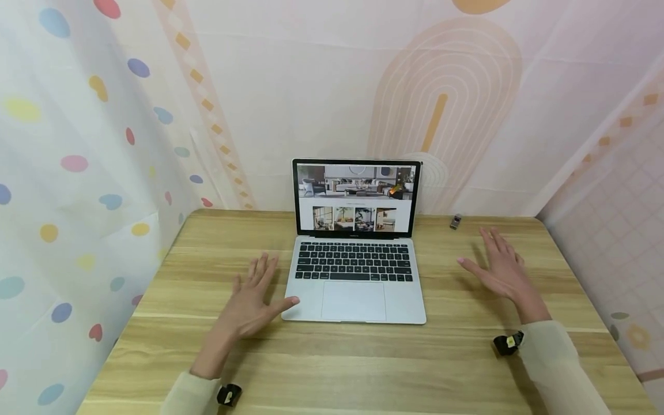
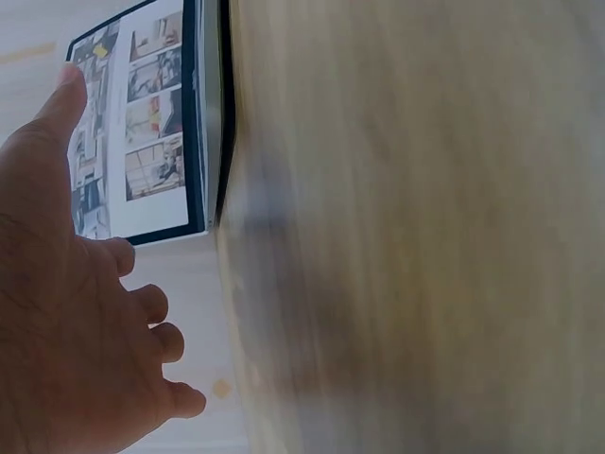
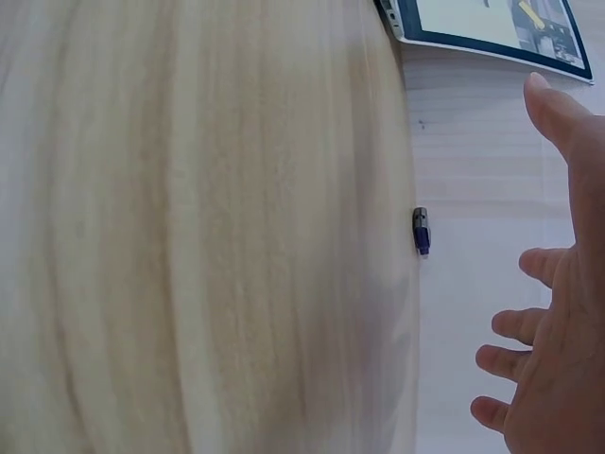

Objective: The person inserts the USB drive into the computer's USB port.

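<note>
A silver laptop [image 1: 354, 301] stands with its lid up on the wooden table, its screen [image 1: 358, 202] showing pictures of furnished rooms. Left of the keyboard is my left hand [image 1: 249, 308], fingers spread and holding nothing; in the head view its thumb overlaps the laptop's front left corner, and I cannot tell whether they touch. My right hand [image 1: 500, 268] is to the laptop's right, also spread and holding nothing. Just beyond its fingertips lies a small dark USB stick [image 1: 455, 222], seen too in the right wrist view as a small dark stick [image 3: 422, 232] by the table's far edge.
The wooden table [image 1: 358, 369] reaches back to a patterned cloth [image 1: 311, 104] right behind the laptop. A dotted cloth [image 1: 72, 230] hangs along the left side, and another curtain [image 1: 622, 230] along the right. A black wrist camera [image 1: 229, 395] sits at the left cuff, another camera [image 1: 507, 344] at the right.
</note>
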The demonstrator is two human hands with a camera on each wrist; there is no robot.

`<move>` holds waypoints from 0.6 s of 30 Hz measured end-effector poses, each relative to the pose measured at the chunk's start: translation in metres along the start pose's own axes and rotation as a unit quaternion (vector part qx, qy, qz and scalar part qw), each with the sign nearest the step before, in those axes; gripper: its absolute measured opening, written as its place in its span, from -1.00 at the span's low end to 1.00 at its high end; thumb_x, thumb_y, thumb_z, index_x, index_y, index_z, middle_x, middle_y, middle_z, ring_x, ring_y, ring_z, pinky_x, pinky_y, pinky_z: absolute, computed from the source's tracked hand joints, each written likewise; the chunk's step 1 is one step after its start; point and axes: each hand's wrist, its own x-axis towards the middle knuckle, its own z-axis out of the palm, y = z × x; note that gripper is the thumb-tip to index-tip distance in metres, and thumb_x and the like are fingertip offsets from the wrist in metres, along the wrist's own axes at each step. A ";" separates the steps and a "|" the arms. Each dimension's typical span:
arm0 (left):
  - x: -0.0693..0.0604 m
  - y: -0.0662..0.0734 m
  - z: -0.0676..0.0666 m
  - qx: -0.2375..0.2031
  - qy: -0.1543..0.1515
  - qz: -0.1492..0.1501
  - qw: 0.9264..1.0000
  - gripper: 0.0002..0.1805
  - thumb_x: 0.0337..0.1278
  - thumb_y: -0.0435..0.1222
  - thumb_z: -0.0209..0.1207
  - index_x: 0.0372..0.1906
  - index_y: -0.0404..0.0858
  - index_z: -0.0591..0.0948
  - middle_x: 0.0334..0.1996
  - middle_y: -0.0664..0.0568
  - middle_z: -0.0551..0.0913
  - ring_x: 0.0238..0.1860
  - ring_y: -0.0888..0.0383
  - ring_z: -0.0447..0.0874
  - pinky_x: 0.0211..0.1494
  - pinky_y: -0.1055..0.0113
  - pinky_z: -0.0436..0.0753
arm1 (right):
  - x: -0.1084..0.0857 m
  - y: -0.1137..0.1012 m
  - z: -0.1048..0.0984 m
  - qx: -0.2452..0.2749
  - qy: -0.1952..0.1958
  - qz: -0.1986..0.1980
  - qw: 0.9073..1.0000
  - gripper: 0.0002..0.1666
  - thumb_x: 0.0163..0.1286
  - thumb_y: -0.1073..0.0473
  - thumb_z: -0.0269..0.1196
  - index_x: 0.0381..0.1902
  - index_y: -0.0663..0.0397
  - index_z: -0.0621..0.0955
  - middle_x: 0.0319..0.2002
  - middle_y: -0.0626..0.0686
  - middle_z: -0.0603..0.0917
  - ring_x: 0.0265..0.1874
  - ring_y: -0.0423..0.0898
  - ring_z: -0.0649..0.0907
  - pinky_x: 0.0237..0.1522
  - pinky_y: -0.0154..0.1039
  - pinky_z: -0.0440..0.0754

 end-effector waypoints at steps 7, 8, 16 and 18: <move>0.001 0.005 0.005 -0.016 -0.013 0.010 1.000 0.19 0.19 0.48 0.04 0.69 -0.04 -0.15 0.70 -0.12 -0.22 0.69 -0.25 -0.28 0.59 -0.48 -0.22 | 0.005 -0.001 0.004 0.012 -0.003 -0.005 1.000 0.21 0.48 -0.43 0.06 0.67 0.12 -0.22 0.63 0.43 -0.25 0.52 0.62 -0.10 0.34 0.73 -0.15; 0.001 0.005 0.006 -0.018 -0.014 0.012 1.000 0.19 0.20 0.47 0.04 0.69 -0.06 -0.14 0.69 -0.12 -0.21 0.69 -0.25 -0.28 0.59 -0.48 -0.21 | 0.006 -0.002 0.004 0.014 -0.004 -0.005 1.000 0.21 0.48 -0.42 0.06 0.67 0.12 -0.22 0.63 0.44 -0.25 0.52 0.62 -0.10 0.34 0.73 -0.15; 0.005 0.012 0.012 -0.012 -0.039 0.012 0.999 0.25 0.14 0.50 0.05 0.68 -0.16 -0.09 0.69 -0.14 -0.15 0.69 -0.21 -0.26 0.63 -0.41 -0.19 | 0.013 -0.003 0.006 0.020 -0.009 0.002 1.000 0.19 0.50 -0.42 0.04 0.67 0.16 -0.21 0.62 0.47 -0.23 0.52 0.62 -0.10 0.36 0.72 -0.16; 0.005 0.014 0.013 -0.011 -0.043 0.012 0.999 0.27 0.12 0.51 0.06 0.68 -0.18 -0.09 0.69 -0.13 -0.14 0.69 -0.20 -0.25 0.64 -0.38 -0.18 | 0.015 -0.003 0.006 0.022 -0.010 0.004 1.000 0.18 0.51 -0.40 0.04 0.67 0.16 -0.21 0.61 0.48 -0.22 0.53 0.62 -0.10 0.37 0.71 -0.15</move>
